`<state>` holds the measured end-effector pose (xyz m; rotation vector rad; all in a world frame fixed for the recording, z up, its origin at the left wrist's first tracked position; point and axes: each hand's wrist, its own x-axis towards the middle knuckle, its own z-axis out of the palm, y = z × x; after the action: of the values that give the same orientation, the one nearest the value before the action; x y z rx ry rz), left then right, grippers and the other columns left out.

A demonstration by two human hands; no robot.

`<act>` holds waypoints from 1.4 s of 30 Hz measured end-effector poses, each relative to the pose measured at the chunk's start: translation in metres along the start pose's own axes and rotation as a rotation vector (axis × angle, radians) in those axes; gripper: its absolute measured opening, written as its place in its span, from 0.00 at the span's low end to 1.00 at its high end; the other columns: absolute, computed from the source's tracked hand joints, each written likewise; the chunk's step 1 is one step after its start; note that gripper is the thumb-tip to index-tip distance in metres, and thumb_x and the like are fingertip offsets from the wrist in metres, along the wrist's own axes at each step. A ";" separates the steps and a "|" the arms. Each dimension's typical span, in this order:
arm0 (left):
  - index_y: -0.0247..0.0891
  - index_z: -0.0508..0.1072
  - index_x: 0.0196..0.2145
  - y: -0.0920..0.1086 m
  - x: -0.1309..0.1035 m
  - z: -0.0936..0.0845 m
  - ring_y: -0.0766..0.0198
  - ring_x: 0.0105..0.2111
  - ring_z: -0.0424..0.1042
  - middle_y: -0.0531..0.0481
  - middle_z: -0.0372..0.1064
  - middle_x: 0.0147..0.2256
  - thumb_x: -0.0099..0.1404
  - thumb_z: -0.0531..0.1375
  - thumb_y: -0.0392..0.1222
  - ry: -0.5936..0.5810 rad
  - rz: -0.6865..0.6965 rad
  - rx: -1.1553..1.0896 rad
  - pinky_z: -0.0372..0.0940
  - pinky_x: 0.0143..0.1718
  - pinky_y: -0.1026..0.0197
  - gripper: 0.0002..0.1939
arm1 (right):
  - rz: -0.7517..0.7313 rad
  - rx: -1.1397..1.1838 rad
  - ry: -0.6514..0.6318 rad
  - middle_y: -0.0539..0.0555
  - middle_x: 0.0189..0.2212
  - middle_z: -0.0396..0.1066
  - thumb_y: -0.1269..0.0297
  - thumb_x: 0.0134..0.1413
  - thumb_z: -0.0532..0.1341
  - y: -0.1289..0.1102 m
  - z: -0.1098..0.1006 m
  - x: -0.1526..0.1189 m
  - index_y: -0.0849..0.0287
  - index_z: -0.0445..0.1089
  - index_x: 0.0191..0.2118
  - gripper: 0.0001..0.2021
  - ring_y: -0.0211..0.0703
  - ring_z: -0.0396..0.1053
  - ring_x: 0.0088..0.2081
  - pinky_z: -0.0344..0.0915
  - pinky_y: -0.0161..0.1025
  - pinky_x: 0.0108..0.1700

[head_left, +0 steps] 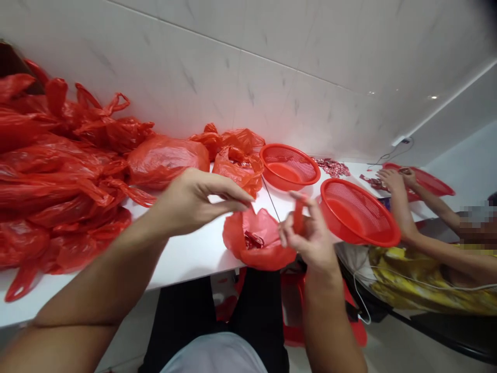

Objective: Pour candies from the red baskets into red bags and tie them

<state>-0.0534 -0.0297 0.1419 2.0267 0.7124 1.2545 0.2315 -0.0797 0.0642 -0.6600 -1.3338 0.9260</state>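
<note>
A red plastic bag (267, 257) sits at the table's front edge, its mouth spread. Small dark-red wrapped pieces (253, 240) show inside it. Thumb and fingers of my left hand (190, 199) are pinched together at the far left of the bag's mouth, closed on a bit of its red plastic. On the bag's right side, my right hand (312, 235) is closed around a strip of red plastic, which looks like a handle of the same bag. That hand is a little blurred.
Filled red bags (58, 176) are heaped on the left. Another bag (238, 168) stands beyond mine. Two red mesh baskets (289, 178) (357, 212) are on the right. Past them, a co-worker's hands (394, 181) handle patterned red pieces (334, 167) near another red basket (435, 181).
</note>
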 end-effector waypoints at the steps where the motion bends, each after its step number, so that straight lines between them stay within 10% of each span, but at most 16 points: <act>1: 0.41 0.84 0.40 0.008 0.005 0.010 0.62 0.35 0.82 0.48 0.83 0.36 0.65 0.70 0.36 -0.090 0.075 0.046 0.76 0.40 0.63 0.06 | 0.087 -0.047 -0.120 0.42 0.24 0.66 0.60 0.53 0.74 -0.001 0.011 0.003 0.45 0.66 0.64 0.33 0.38 0.66 0.25 0.71 0.41 0.37; 5: 0.44 0.85 0.39 0.024 0.018 0.042 0.62 0.40 0.80 0.47 0.81 0.41 0.67 0.68 0.38 -0.258 0.266 0.193 0.74 0.43 0.62 0.04 | 0.214 -0.289 -0.324 0.45 0.24 0.64 0.55 0.60 0.69 -0.001 0.048 0.012 0.57 0.75 0.43 0.12 0.35 0.59 0.24 0.59 0.34 0.28; 8: 0.43 0.83 0.48 0.014 0.016 0.046 0.59 0.46 0.78 0.45 0.79 0.48 0.67 0.68 0.43 -0.244 0.208 0.277 0.72 0.48 0.60 0.12 | 0.267 -0.226 -0.285 0.45 0.21 0.59 0.49 0.70 0.58 0.001 0.050 0.012 0.58 0.68 0.29 0.21 0.33 0.55 0.22 0.55 0.33 0.25; 14: 0.38 0.80 0.32 -0.016 -0.011 0.051 0.67 0.27 0.73 0.52 0.77 0.28 0.72 0.62 0.42 -0.246 0.016 0.279 0.66 0.33 0.65 0.11 | 0.500 0.052 -0.198 0.40 0.15 0.55 0.39 0.70 0.55 0.015 0.033 0.005 0.56 0.69 0.39 0.23 0.32 0.53 0.13 0.52 0.31 0.17; 17: 0.39 0.78 0.43 -0.021 -0.026 0.069 0.61 0.39 0.76 0.47 0.78 0.41 0.67 0.67 0.44 -0.135 0.026 0.140 0.70 0.43 0.60 0.09 | 0.501 0.096 -0.119 0.42 0.17 0.62 0.38 0.70 0.53 0.019 0.028 0.003 0.56 0.71 0.44 0.24 0.36 0.62 0.14 0.61 0.33 0.18; 19: 0.41 0.68 0.59 -0.026 -0.033 0.083 0.54 0.51 0.75 0.40 0.73 0.55 0.60 0.72 0.44 -0.122 -0.014 0.039 0.70 0.51 0.54 0.32 | 0.481 0.071 -0.171 0.45 0.19 0.66 0.41 0.70 0.55 0.015 0.024 0.003 0.58 0.75 0.42 0.24 0.37 0.65 0.16 0.63 0.34 0.19; 21: 0.43 0.59 0.67 -0.034 -0.037 0.093 0.52 0.54 0.74 0.39 0.70 0.59 0.58 0.71 0.39 -0.197 -0.071 -0.033 0.70 0.53 0.53 0.42 | 0.409 -0.025 -0.311 0.49 0.22 0.71 0.49 0.70 0.60 0.007 0.018 0.002 0.60 0.78 0.39 0.19 0.37 0.69 0.20 0.67 0.35 0.25; 24: 0.42 0.69 0.60 -0.045 -0.035 0.099 0.56 0.49 0.76 0.44 0.75 0.52 0.62 0.64 0.33 -0.300 -0.146 -0.079 0.70 0.52 0.54 0.28 | 0.200 -0.289 -0.425 0.53 0.31 0.75 0.61 0.68 0.63 0.001 0.007 -0.001 0.56 0.82 0.45 0.10 0.39 0.73 0.31 0.71 0.38 0.37; 30: 0.35 0.77 0.49 -0.064 -0.025 0.101 0.58 0.40 0.75 0.46 0.77 0.38 0.69 0.63 0.52 -0.307 -0.422 -0.449 0.70 0.46 0.56 0.19 | -0.405 -0.846 -0.208 0.53 0.34 0.70 0.72 0.68 0.61 0.032 -0.006 -0.014 0.44 0.72 0.64 0.23 0.46 0.68 0.41 0.70 0.45 0.44; 35: 0.32 0.79 0.36 -0.082 -0.025 0.115 0.57 0.36 0.75 0.42 0.78 0.35 0.66 0.63 0.63 -0.386 -0.633 -0.764 0.70 0.44 0.54 0.26 | -0.576 -0.986 -0.174 0.55 0.38 0.73 0.74 0.68 0.61 0.053 -0.001 -0.020 0.46 0.65 0.69 0.28 0.48 0.68 0.45 0.71 0.48 0.48; 42: 0.38 0.79 0.35 -0.084 -0.030 0.064 0.63 0.30 0.73 0.51 0.76 0.30 0.72 0.58 0.53 -0.204 -0.379 0.192 0.63 0.35 0.63 0.17 | -0.395 -1.102 -0.009 0.59 0.37 0.70 0.64 0.74 0.49 0.068 -0.033 -0.045 0.58 0.77 0.45 0.18 0.52 0.67 0.46 0.68 0.51 0.49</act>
<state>-0.0160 -0.0118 0.0397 2.0097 1.0883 0.7764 0.2523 -0.0810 -0.0216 -1.1418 -1.8623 -0.2062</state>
